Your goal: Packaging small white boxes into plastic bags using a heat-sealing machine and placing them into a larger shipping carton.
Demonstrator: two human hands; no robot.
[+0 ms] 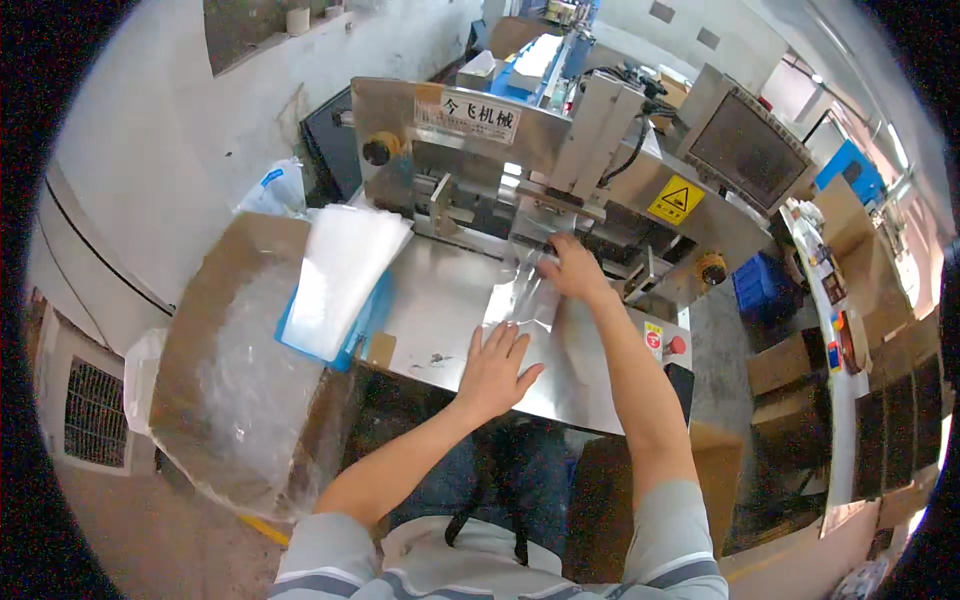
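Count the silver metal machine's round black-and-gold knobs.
2: one round black-and-gold knob near the left end of the silver metal machine, another near its right end. Others may be hidden.

Worn on the person's head, a wide fisheye camera looks down from close above the bare left hand (495, 372) and bare right hand (577, 268). It faces a silver metal machine (540, 145).

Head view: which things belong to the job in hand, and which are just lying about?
Job in hand: left hand, right hand, clear film, machine; probably white stack.

Apparently lying about: blue crate, plastic bag.
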